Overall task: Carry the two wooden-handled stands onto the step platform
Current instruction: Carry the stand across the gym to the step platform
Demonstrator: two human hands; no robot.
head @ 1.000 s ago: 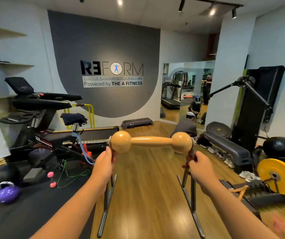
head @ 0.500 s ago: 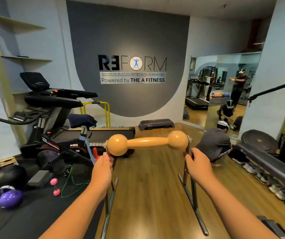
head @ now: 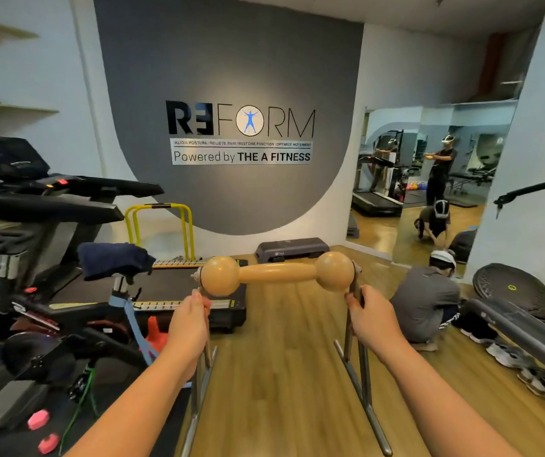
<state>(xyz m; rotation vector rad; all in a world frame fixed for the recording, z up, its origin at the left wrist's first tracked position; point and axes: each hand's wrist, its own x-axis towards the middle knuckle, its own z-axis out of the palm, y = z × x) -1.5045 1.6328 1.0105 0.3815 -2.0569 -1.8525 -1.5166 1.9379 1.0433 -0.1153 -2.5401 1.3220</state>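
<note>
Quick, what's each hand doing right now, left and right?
Left hand: closed, gripping the left metal leg of the wooden-handled stand.
Right hand: closed, gripping the stand's right metal leg.

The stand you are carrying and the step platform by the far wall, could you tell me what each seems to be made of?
Stand handle: looks like smooth varnished wood, tan with a soft sheen and rounded knobs at both ends.
Stand legs: apparently bare metal, thin grey bars with a dull shine, gripped by the left hand and right hand.
Step platform: probably moulded plastic, matte dark grey with rounded corners.
</note>
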